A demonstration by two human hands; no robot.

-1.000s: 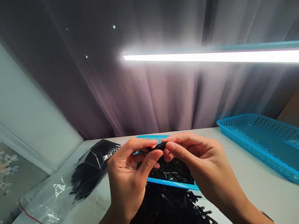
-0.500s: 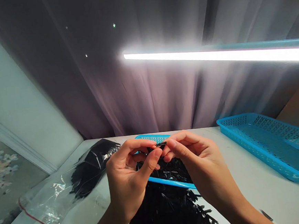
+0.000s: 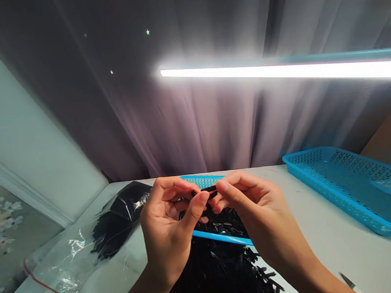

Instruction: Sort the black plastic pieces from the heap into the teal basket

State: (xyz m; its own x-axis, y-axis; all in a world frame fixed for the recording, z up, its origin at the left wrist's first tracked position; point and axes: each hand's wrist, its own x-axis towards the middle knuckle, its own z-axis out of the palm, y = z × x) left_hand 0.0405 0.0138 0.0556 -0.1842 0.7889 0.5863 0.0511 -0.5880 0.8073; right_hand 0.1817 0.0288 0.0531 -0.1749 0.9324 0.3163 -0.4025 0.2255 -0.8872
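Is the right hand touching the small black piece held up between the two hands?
Touching. The head view shows the right hand with its thumb tip against the right end of the black piece, no gap visible.

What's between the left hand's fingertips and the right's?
The head view shows a black piece there, held between the left hand and right hand.

Passage exists between right hand and right-side basket; pointed tool at near end; bag obstructs left; black pile obstructs front.
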